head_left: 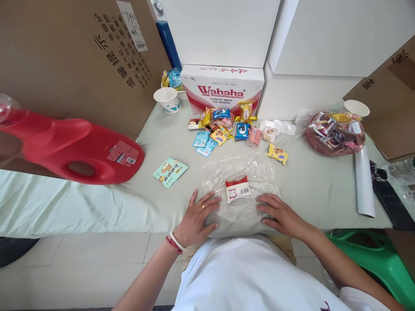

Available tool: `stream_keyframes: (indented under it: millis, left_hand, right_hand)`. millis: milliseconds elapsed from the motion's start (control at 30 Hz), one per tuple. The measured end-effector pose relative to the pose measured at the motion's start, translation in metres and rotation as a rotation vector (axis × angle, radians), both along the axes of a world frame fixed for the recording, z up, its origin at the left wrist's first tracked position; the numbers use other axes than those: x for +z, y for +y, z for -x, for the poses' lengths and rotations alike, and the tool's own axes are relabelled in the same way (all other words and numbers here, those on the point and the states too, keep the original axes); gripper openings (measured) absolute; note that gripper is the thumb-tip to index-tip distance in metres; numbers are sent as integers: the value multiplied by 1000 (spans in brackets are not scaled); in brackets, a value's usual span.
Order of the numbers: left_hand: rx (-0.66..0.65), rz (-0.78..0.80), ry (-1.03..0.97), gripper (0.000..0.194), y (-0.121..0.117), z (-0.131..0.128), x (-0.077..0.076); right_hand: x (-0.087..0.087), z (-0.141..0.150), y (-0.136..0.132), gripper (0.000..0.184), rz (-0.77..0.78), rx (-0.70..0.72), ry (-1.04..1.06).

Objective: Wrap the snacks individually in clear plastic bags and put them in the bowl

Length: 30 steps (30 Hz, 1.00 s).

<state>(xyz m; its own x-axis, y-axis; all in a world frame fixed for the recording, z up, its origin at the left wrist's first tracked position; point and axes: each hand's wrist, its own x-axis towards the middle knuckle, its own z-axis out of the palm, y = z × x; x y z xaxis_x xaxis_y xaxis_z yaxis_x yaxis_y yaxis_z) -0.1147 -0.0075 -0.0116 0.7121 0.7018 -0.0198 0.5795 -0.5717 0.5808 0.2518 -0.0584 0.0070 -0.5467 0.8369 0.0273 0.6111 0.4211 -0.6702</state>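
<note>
A clear plastic bag [233, 214] lies spread flat on the cloth-covered table in front of me. On its middle rests a small red and white snack packet [238, 190], its barcode facing up. My left hand [197, 218] lies at the bag's left edge with fingers spread, touching the plastic. At the right edge, my right hand [280, 216] rests with its fingers stretched out towards the packet but apart from it. Left of the bag lies a mint-green snack pouch [170, 172]. A yellow wrapped biscuit [277, 154] sits beyond the bag on the right.
Wrapped snacks [220, 136] lie piled before a Wahaha carton [223, 88]. A big red jug [81, 149] lies on the left, near a paper cup [167, 100]. On the right are a snack-filled bowl [313, 138], a white roll [365, 185] and a black phone [394, 205].
</note>
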Motion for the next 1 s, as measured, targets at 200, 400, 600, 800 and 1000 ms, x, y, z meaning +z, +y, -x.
stream_keyframes:
  millis: [200, 400, 600, 800, 1000]
  left_hand:
    - [367, 10, -157, 22, 15, -17, -10]
    - [726, -130, -3, 24, 34, -38, -13]
    - [872, -204, 26, 16, 33, -55, -13]
    - [885, -139, 129, 68, 47, -65, -7]
    - [877, -134, 191, 65, 59, -66, -11]
  right_hand:
    - [10, 5, 44, 29, 168, -82, 135]
    - [33, 17, 118, 24, 72, -328, -396]
    - [31, 79, 173, 50, -144, -191, -417]
    - [27, 119, 209, 27, 111, -166, -519]
    - [53, 103, 166, 22, -29, 116, -351]
